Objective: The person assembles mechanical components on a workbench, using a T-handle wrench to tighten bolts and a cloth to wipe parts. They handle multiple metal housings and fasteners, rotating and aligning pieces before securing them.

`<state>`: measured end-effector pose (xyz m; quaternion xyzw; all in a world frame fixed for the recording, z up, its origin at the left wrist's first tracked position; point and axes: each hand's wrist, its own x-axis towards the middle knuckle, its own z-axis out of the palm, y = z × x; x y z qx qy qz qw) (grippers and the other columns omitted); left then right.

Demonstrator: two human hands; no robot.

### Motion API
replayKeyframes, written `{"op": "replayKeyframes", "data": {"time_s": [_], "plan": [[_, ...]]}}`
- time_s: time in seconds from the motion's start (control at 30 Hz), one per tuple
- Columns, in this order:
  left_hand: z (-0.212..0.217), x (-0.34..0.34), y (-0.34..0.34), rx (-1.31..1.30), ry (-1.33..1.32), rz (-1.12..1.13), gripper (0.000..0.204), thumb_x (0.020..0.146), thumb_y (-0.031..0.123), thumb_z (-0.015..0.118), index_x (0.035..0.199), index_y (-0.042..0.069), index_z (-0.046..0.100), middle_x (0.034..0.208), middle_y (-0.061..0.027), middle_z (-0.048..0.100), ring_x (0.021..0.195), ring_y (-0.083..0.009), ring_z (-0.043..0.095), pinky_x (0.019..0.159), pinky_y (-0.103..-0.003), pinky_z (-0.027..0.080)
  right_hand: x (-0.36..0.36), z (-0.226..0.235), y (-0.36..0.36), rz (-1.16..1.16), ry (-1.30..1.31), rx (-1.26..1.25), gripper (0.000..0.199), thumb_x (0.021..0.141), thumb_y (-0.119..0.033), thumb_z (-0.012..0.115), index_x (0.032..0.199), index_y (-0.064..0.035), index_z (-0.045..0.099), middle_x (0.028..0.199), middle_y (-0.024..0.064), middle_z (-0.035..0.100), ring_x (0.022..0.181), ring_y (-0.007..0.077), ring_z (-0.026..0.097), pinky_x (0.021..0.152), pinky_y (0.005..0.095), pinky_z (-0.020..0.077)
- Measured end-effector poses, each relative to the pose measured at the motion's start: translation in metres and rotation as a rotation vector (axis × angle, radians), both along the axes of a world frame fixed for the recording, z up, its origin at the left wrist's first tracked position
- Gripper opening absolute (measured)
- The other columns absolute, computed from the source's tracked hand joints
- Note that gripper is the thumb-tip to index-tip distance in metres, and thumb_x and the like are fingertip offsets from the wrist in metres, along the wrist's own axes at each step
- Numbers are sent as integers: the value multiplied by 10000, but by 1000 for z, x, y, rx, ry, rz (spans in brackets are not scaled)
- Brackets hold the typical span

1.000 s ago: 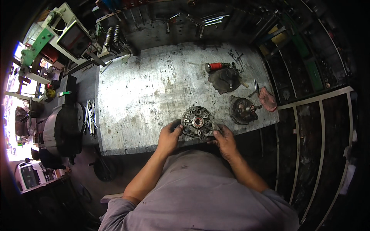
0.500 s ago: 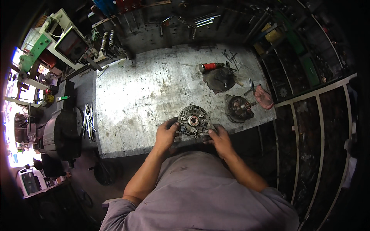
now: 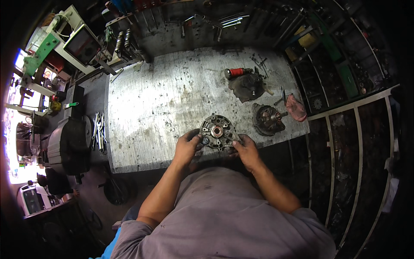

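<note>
My left hand [image 3: 188, 144] grips the left rim of a round cast-metal end housing [image 3: 211, 138], its thumb on the upper face. On the opposite rim my right hand [image 3: 246, 152] is closed, thumb on top and fingers partly hidden beneath. The housing has a ring-shaped hole in its middle, with ribs and bolt bosses around it. It is held at the near edge of the metal-topped workbench [image 3: 172, 95]. To the right of it lies a dark round machine part [image 3: 268, 121] with a shaft sticking out.
Farther back are a red-and-black air tool [image 3: 238, 72], a dark casting [image 3: 248, 87] and small bolts. A pink rag [image 3: 296, 108] lies at the bench's right edge. Several wrenches [image 3: 99, 131] lie at left beside a bench grinder [image 3: 69, 142]. Shelving [image 3: 358, 142] stands at right.
Both hands keep the same hold on the housing. The view has shifted slightly, and the housing sits a little higher in it. A patch of blue now shows at the lower left.
</note>
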<state>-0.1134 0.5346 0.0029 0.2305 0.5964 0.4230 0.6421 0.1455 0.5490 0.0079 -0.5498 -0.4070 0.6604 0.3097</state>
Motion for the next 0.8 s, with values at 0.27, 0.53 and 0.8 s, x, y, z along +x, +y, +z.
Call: {"op": "replayKeyframes", "data": {"time_s": [0.27, 0.53, 0.8], "plan": [[-7, 1, 6, 2, 23, -14, 464, 1071, 215, 699, 1445, -45, 610, 1228, -127, 732, 988, -198, 718, 805, -364, 629, 1, -5, -1, -1, -42, -63, 432, 1120, -223, 610, 1424, 64, 503, 1060, 139, 698, 788, 192, 711, 665, 329, 618], [-5, 1, 5, -80, -84, 21, 417, 1077, 205, 684, 1418, -27, 623, 1208, -117, 737, 981, -225, 743, 794, -367, 633, 4, -19, 6, 69, -271, 47, 413, 1134, -311, 586, 1325, 55, 598, 1019, 120, 686, 738, 178, 690, 643, 330, 585], [-18, -10, 14, -90, -104, 4, 364, 1041, 189, 712, 1356, 18, 648, 1127, -76, 732, 846, -168, 678, 745, -343, 603, -4, -13, 10, 94, -666, 243, 545, 1108, -428, 587, 1299, 77, 662, 1128, 282, 748, 1060, 383, 729, 949, 456, 557]]}}
